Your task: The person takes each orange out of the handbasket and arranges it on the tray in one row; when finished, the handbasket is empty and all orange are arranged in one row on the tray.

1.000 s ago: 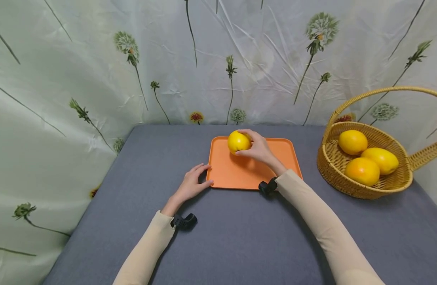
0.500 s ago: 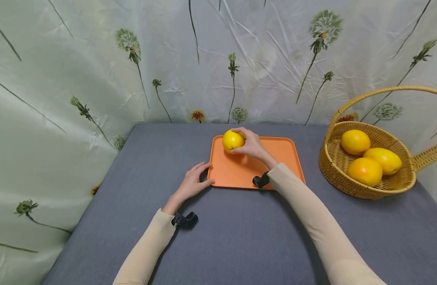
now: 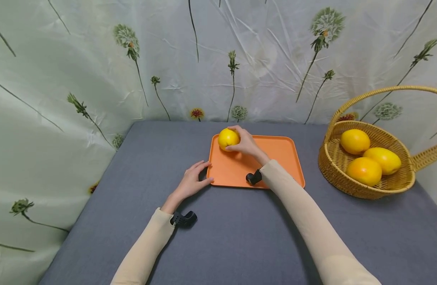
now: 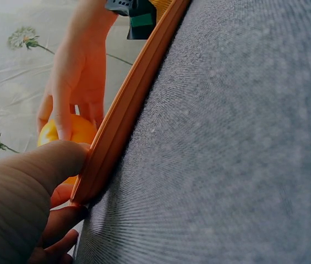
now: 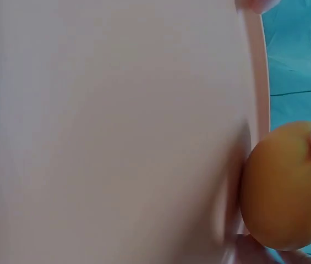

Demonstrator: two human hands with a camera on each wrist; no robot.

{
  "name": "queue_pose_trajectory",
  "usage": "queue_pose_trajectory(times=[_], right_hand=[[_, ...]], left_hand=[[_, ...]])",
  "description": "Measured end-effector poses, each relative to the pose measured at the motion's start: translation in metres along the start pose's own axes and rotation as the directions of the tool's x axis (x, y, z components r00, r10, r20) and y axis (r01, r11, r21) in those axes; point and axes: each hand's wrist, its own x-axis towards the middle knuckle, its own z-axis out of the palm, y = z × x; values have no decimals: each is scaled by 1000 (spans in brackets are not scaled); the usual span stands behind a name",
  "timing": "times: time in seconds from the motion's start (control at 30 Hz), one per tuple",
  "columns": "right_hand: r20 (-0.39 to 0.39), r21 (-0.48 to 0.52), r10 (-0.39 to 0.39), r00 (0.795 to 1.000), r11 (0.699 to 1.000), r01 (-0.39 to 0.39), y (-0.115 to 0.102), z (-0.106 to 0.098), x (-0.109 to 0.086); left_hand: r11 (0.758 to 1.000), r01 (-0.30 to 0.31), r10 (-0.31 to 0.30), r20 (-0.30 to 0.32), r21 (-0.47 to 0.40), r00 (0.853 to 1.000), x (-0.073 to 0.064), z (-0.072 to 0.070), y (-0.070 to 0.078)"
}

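Observation:
My right hand [image 3: 246,143] grips a round yellow fruit [image 3: 226,139], thumb on its near side and fingers over the top. The fruit is at the far left corner of an orange tray [image 3: 254,166]. In the right wrist view, the fruit [image 5: 284,190] shows a dimple near a fingertip, beside the tray's rim [image 5: 258,82]. My left hand [image 3: 191,181] touches the tray's left edge near its front corner, fingers spread. In the left wrist view, its thumb [image 4: 61,162] rests against the rim.
At the right stands a wicker basket [image 3: 327,174] with a tall looped handle. It contains a yellow fruit [image 3: 355,141], a longer yellow fruit [image 3: 384,160] and an orange-yellow one [image 3: 364,171]. A grey cloth [image 3: 232,237] covers the table; a floral curtain [image 3: 275,59] hangs behind.
My right hand has moved left across the tray with the yellow fruit, toward the far left corner. The left hand has stayed at the tray's edge.

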Motion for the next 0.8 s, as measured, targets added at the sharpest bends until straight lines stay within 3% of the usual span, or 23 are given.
queue_pose_trajectory(times=[0.8], right_hand=[[-49,-88,2,999,996,-6,-14,28,16]], left_hand=[[1000,-6,6,-7,5,1000,1,0,1]])
